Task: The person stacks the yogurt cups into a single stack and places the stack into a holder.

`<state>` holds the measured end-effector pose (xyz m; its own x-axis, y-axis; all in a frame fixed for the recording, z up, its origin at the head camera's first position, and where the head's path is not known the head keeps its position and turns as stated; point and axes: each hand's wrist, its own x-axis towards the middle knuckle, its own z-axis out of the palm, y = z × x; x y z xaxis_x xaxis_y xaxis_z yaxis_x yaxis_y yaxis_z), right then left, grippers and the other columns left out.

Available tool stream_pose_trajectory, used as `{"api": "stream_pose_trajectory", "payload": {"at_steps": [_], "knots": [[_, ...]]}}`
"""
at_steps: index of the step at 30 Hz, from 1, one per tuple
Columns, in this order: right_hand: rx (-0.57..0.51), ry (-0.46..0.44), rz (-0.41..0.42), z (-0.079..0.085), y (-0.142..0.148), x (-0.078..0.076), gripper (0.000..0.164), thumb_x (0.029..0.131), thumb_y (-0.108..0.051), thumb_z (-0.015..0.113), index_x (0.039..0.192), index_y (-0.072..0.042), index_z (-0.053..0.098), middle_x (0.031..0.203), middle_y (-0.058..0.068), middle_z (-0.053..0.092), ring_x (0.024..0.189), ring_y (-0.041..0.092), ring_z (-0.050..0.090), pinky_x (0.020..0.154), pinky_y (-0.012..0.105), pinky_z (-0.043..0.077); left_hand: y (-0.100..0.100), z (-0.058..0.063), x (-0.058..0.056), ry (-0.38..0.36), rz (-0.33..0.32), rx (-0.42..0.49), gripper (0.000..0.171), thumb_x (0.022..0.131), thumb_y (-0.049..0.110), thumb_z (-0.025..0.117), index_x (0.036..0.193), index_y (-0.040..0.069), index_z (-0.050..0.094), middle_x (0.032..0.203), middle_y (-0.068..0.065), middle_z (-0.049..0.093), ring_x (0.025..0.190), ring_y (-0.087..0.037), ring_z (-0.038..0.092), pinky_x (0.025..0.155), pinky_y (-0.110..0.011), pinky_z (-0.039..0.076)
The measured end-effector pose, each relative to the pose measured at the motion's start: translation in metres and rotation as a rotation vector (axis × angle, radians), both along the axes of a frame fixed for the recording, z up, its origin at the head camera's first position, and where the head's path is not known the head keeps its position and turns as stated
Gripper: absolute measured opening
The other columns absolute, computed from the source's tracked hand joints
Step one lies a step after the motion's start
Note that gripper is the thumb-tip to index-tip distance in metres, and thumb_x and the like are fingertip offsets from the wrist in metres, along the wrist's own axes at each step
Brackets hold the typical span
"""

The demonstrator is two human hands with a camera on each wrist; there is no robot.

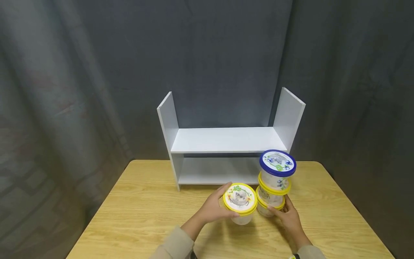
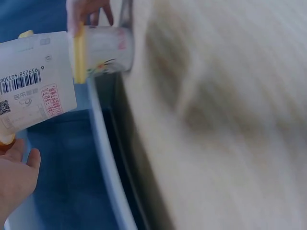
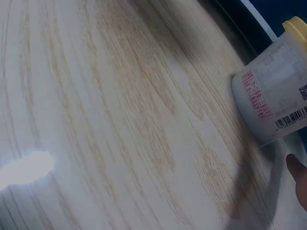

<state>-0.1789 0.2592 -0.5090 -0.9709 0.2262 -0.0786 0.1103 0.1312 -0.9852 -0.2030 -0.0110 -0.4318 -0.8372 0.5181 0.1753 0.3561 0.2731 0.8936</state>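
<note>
My left hand [image 1: 215,208] grips a plastic tub with a yellow lid [image 1: 240,198], thumb and fingers about its rim. That tub appears held up off the table; its barcoded side [image 2: 38,81] shows in the left wrist view. Just right of it stands a stack of three tubs: a blue-lidded tub [image 1: 277,163] on top, a yellow-lidded tub [image 1: 273,187] in the middle and another yellow-lidded tub [image 1: 266,209] at the bottom. My right hand [image 1: 289,217] holds the bottom tub around its lid. The right wrist view has a tub [image 3: 273,91] near a fingertip.
Behind the tubs stands a white two-tier shelf [image 1: 226,140] with upright side panels. The stack is close to the shelf's front right corner. Everything rests on a light wooden table [image 1: 145,216], with grey curtains [image 1: 226,64] behind and at the sides.
</note>
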Motion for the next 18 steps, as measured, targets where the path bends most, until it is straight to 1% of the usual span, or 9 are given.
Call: {"api": "stream_pose_trajectory", "payload": {"at_steps": [6, 11, 15, 16, 18], "knots": [[0.026, 0.011, 0.011, 0.002, -0.001, 0.002, 0.095, 0.075, -0.017, 0.067, 0.139, -0.013, -0.004, 0.139, 0.023, 0.012, 0.125, 0.037, 0.014, 0.101, 0.044, 0.017, -0.003, 0.024, -0.007, 0.026, -0.007, -0.001, 0.090, 0.060, 0.032, 0.078, 0.135, 0.024, 0.029, 0.136, 0.001, 0.029, 0.124, -0.021, 0.025, 0.097, -0.049, 0.023], [0.029, -0.002, 0.019, 0.003, 0.000, 0.003, 0.095, 0.076, -0.018, 0.066, 0.138, -0.016, -0.006, 0.139, 0.023, 0.013, 0.125, 0.037, 0.015, 0.100, 0.044, 0.018, -0.003, 0.048, -0.015, 0.078, -0.014, -0.010, 0.090, 0.060, 0.029, 0.078, 0.135, 0.024, 0.029, 0.136, 0.003, 0.028, 0.124, -0.019, 0.024, 0.097, -0.048, 0.023], [0.034, 0.045, 0.017, -0.003, 0.001, 0.003, 0.095, 0.076, -0.022, 0.066, 0.139, -0.016, -0.005, 0.138, 0.025, 0.014, 0.123, 0.039, 0.016, 0.099, 0.046, 0.019, -0.001, 0.070, -0.022, 0.121, -0.019, -0.025, 0.089, 0.062, 0.029, 0.078, 0.135, 0.024, 0.028, 0.137, 0.005, 0.028, 0.124, -0.015, 0.024, 0.098, -0.047, 0.022], [0.027, 0.076, 0.006, -0.004, 0.000, 0.003, 0.093, 0.076, -0.021, 0.066, 0.139, -0.015, -0.002, 0.137, 0.025, 0.017, 0.124, 0.037, 0.018, 0.099, 0.042, 0.023, -0.001, 0.075, -0.024, 0.132, -0.022, -0.029, 0.089, 0.062, 0.028, 0.077, 0.136, 0.023, 0.027, 0.137, 0.006, 0.027, 0.124, -0.015, 0.024, 0.098, -0.048, 0.021], [0.024, 0.103, 0.007, -0.007, 0.001, 0.001, 0.093, 0.075, -0.023, 0.067, 0.139, -0.017, 0.000, 0.137, 0.024, 0.018, 0.123, 0.037, 0.019, 0.099, 0.042, 0.023, 0.001, 0.084, -0.028, 0.151, -0.024, -0.035, 0.089, 0.062, 0.028, 0.077, 0.136, 0.023, 0.027, 0.137, 0.006, 0.027, 0.124, -0.015, 0.023, 0.098, -0.048, 0.021]]}}
